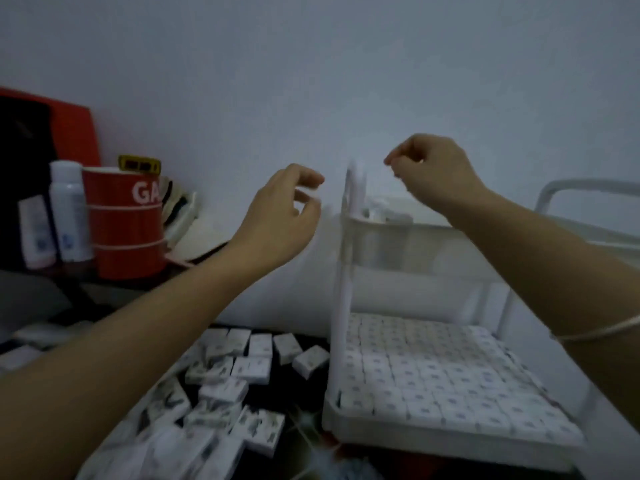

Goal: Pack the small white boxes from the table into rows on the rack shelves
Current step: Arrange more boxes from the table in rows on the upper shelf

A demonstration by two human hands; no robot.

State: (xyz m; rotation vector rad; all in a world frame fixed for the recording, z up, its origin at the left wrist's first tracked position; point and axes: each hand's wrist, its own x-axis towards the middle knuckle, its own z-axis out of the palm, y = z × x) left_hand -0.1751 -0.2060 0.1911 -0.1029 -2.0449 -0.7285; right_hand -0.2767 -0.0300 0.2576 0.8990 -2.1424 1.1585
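A: So, your left hand pinches something small and white by its fingers; whether your curled right hand holds anything, I cannot tell.

B: And the small white boxes?

A: Loose on the bench; the lower shelf is packed. Reaching blind over the rack, you could knock its post.

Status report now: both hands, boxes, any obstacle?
Left hand pinching something small and white, right hand curled, contents unclear. Lower shelf full; loose boxes remain. No obstacle visible.
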